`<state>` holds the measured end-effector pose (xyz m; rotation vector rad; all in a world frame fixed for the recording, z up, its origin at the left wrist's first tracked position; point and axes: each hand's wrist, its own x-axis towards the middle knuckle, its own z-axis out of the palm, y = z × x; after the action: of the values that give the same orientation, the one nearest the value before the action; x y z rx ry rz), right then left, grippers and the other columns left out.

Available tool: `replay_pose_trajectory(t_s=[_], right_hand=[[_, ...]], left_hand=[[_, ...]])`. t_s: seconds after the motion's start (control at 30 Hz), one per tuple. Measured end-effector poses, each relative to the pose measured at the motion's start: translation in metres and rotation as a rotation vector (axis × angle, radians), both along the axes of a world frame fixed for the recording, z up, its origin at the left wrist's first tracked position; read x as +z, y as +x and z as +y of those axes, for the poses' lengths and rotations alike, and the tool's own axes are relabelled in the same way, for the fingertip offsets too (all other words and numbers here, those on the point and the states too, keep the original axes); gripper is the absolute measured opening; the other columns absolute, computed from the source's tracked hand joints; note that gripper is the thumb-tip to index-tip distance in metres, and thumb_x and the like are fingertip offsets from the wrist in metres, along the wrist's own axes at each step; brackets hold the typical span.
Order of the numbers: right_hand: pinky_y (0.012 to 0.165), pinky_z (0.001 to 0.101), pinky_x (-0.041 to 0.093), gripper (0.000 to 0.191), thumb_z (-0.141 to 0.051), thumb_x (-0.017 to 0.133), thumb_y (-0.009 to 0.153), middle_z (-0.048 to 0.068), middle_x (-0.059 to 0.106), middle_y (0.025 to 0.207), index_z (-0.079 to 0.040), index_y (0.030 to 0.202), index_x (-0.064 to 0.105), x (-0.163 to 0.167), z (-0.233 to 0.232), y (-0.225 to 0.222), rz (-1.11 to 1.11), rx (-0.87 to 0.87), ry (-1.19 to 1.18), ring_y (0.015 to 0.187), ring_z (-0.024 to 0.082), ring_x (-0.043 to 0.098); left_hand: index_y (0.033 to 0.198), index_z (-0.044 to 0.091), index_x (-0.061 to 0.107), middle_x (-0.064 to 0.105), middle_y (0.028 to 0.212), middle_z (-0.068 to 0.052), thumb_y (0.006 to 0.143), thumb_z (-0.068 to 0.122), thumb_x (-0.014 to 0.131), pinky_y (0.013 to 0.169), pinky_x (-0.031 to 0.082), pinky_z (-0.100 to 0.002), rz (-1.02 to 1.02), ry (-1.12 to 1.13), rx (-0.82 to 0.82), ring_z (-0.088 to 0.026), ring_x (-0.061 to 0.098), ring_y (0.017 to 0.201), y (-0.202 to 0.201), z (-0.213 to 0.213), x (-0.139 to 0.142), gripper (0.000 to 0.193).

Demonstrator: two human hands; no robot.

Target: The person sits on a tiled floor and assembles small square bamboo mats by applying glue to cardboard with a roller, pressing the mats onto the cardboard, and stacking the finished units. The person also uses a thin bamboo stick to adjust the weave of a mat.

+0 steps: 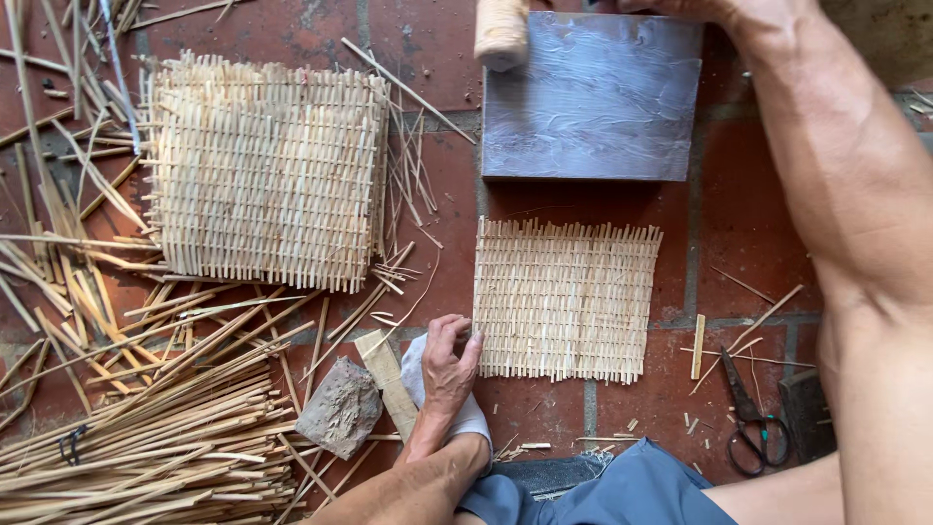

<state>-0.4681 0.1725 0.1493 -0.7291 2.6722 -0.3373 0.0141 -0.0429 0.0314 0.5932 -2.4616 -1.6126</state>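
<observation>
Left grip (pixel 449 365) loosely curled, empty, touches the woven mat's (pixel 564 299) near-left edge; right hand's grip probably hidden beyond the frame; mat lies left-right.

Both arms bare to the frame edge, no sleeves, no watch, rings or gloves seen. Left hand (pixel 446 371) shows short nails and veined back; forearm sinewy. Right arm (pixel 855 194) muscular, veins and tendons marked; its hand is cut off by the top edge. Grey-blue cloth shorts (pixel 593 496) cover the lap, hem loosely creased.
</observation>
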Motion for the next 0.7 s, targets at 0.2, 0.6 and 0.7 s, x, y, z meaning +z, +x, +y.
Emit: replay_pose_trajectory(t_s=[0.2, 0.6, 0.7], right_hand=[[0.061, 0.0451, 0.057, 0.029, -0.029, 0.070, 0.102, 0.013, 0.074, 0.089, -0.011, 0.124, 0.075, 0.003, 0.133, -0.012, 0.070, -0.038, 0.042, 0.070, 0.028, 0.067], [0.058, 0.0430, 0.058, 0.031, -0.035, 0.069, 0.107, 0.014, 0.073, 0.086, -0.009, 0.121, 0.074, 0.006, 0.153, -0.001, 0.064, -0.107, 0.065, 0.068, 0.026, 0.067], [0.057, 0.0425, 0.058, 0.032, -0.037, 0.068, 0.108, 0.014, 0.073, 0.085, -0.008, 0.120, 0.074, 0.013, 0.110, -0.001, 0.084, -0.051, 0.066, 0.067, 0.025, 0.067]], left_hand=[[0.109, 0.000, 0.067, 0.064, 0.113, -0.013, 0.088, 0.010, 0.077, 0.072, 0.062, -0.030, -0.001, -0.015, -0.026, -0.020, 0.071, 0.085, 0.002, 0.001, 0.001, 0.025], [0.108, -0.001, 0.067, 0.064, 0.112, -0.013, 0.087, 0.008, 0.076, 0.074, 0.061, -0.030, 0.012, 0.033, 0.010, -0.021, 0.072, 0.086, 0.003, -0.002, 0.001, 0.024], [0.108, -0.001, 0.067, 0.064, 0.113, -0.014, 0.087, 0.008, 0.076, 0.074, 0.061, -0.031, 0.018, 0.043, 0.006, -0.021, 0.072, 0.086, 0.003, -0.003, -0.001, 0.024]])
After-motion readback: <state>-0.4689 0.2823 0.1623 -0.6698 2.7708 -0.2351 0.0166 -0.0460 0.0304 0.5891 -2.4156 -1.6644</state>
